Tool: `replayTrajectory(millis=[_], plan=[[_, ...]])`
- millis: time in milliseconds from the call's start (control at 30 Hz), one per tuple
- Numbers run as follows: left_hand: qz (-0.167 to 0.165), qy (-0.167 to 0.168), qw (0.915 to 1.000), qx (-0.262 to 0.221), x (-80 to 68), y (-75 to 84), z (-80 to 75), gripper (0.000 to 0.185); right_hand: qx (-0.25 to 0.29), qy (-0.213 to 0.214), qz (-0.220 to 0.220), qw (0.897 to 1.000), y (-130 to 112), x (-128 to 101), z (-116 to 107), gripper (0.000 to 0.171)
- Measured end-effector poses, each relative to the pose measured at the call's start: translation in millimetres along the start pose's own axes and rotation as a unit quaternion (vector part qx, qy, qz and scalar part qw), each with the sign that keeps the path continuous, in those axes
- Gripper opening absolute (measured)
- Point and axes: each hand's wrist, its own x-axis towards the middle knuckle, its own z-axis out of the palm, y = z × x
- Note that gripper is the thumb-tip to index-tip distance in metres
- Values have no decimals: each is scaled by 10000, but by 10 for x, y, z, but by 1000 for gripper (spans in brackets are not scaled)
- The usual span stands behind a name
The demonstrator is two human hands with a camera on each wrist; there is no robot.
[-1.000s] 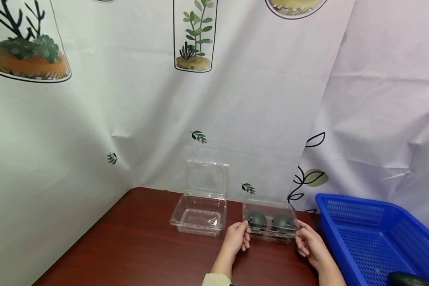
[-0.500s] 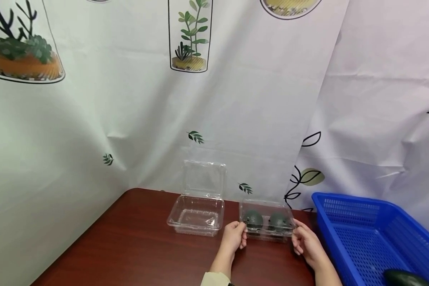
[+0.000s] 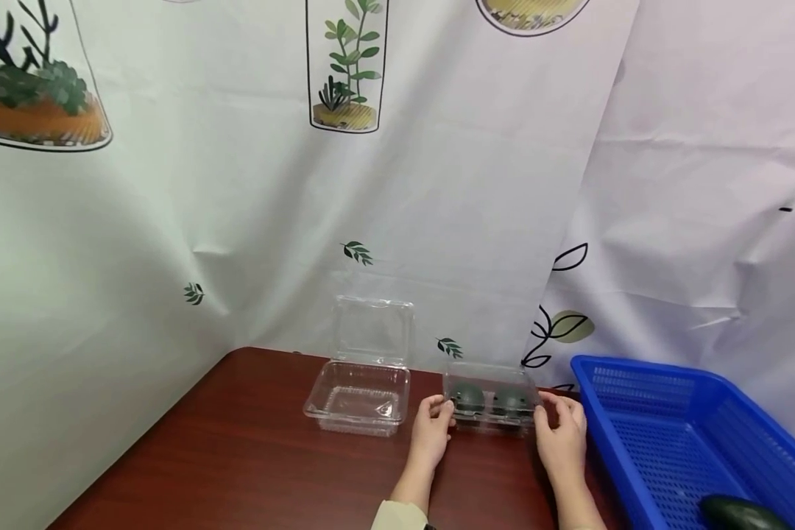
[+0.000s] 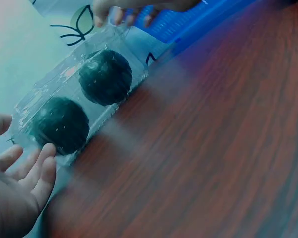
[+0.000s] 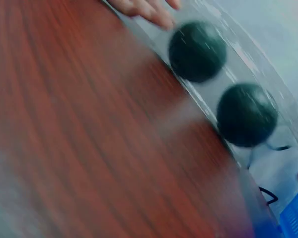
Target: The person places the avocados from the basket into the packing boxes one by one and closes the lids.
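A shut clear clamshell box (image 3: 492, 401) with two dark green round fruits inside lies on the brown table (image 3: 238, 464) near the curtain. My left hand (image 3: 433, 421) touches its left end with fairly straight fingers (image 4: 37, 171), next to the nearer fruit (image 4: 60, 124). My right hand (image 3: 560, 428) rests its fingertips against the right end, past the other fruit (image 4: 105, 77). The right wrist view shows both fruits (image 5: 197, 49) through the lid, with the left hand's fingertips (image 5: 144, 7) beyond them.
An open, empty clear clamshell (image 3: 361, 386) sits just left of the shut box, its lid upright. A blue plastic basket (image 3: 662, 434) stands at the right with a dark green vegetable (image 3: 735, 511) in its near corner. A printed curtain (image 3: 437, 184) closes off the back.
The shut box has slid a little farther back toward the curtain with both hands at its ends. The right hand has moved in closer to the right end.
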Motion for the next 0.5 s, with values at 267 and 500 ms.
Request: replayTrajectory(millis=[267, 500], plan=[[-337, -1591, 9847, -622, -85, -45, 147, 55, -756, 31, -1118, 9908, 22, -60, 41, 18], [-541, -2093, 9762, -202, -127, -53, 234, 64, -1501, -521, -793, 9841, 27, -91, 12, 30]])
